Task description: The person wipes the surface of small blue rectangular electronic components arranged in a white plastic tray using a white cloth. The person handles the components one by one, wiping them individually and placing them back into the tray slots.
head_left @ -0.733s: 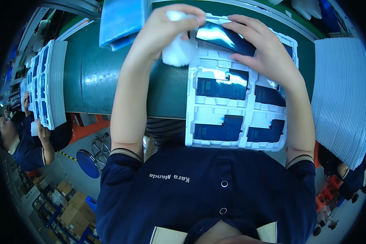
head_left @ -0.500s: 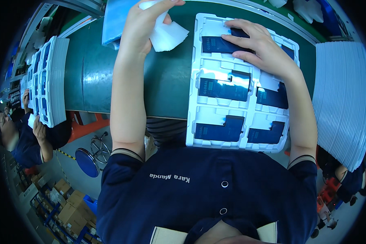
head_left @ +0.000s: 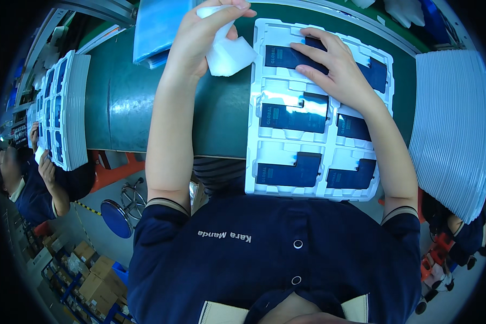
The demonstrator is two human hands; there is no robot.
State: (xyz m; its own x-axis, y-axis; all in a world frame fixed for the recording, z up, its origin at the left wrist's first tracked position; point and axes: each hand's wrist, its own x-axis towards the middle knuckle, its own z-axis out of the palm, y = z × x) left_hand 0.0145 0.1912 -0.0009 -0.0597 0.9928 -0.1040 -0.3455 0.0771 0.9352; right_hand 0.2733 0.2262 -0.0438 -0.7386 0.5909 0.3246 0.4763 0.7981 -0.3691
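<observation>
My left hand (head_left: 193, 38) is closed round a folded white cloth (head_left: 229, 57), its loose end hanging by the left edge of a white moulded plastic tray (head_left: 250, 135). Flat black phone-type batteries (head_left: 292, 117) with a notched corner lie in the tray's compartments, in two columns. My right hand (head_left: 337, 75) rests on the far part of the tray, fingers spread over the far-left battery (head_left: 281, 56) and touching its top. Part of that battery is hidden beneath the fingers. A far-right battery (head_left: 375, 74) shows beside my hand.
The tray overhangs the near edge of the green bench (head_left: 129, 108). Blue plastic sheets (head_left: 162, 29) lie at the back left. A tall stack of white trays (head_left: 451, 124) stands at right, another filled stack (head_left: 78, 108) at left, where a co-worker's hand (head_left: 47, 170) reaches.
The tray has shifted slightly left. My right hand has drawn a little left and nearer, uncovering more of the far-right battery. The cloth has moved slightly right, towards the tray's edge.
</observation>
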